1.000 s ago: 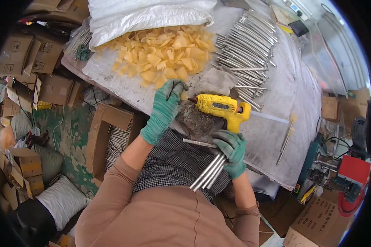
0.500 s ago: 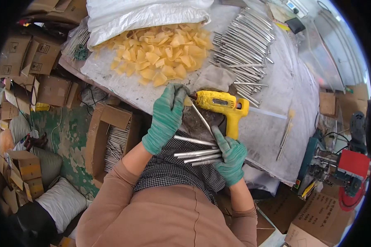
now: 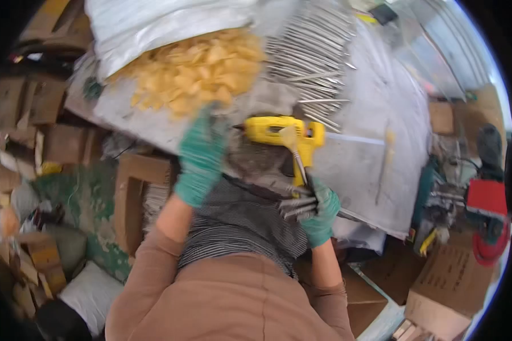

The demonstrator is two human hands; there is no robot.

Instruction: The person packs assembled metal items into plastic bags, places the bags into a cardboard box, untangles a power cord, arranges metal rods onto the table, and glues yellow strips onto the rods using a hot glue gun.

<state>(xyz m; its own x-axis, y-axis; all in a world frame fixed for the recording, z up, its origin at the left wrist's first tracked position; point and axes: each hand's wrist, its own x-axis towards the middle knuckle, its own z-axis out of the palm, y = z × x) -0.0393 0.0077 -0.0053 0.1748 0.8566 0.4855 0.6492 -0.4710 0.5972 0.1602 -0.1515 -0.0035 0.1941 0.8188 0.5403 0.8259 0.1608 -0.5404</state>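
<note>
My right hand [image 3: 322, 211], in a green striped glove with grey fingers, is closed around several silvery metal rods [image 3: 297, 207]. One rod stands apart from the bundle, with a pale yellow piece [image 3: 288, 136] at its upper end, in front of the yellow glue gun [image 3: 267, 130]. My left hand [image 3: 202, 156], gloved alike, is near the lower edge of a heap of translucent yellow pieces [image 3: 202, 68]. Motion blurs its fingers, so whether they hold anything is unclear. The glue gun lies on its side between my hands, nozzle to the left.
Rows of metal rods [image 3: 313, 54] lie at the back of the table [image 3: 364, 165]. Behind the yellow heap rests a white sack [image 3: 165, 28]. A single rod [image 3: 385, 165] lies at right, near a machine with a red part [image 3: 486, 197]. An open carton [image 3: 128, 199] holds more rods.
My left hand has left the rod's tip and moved left toward the yellow heap. The rod in my right hand now stands more upright with the yellow piece on it. The view has shifted.
</note>
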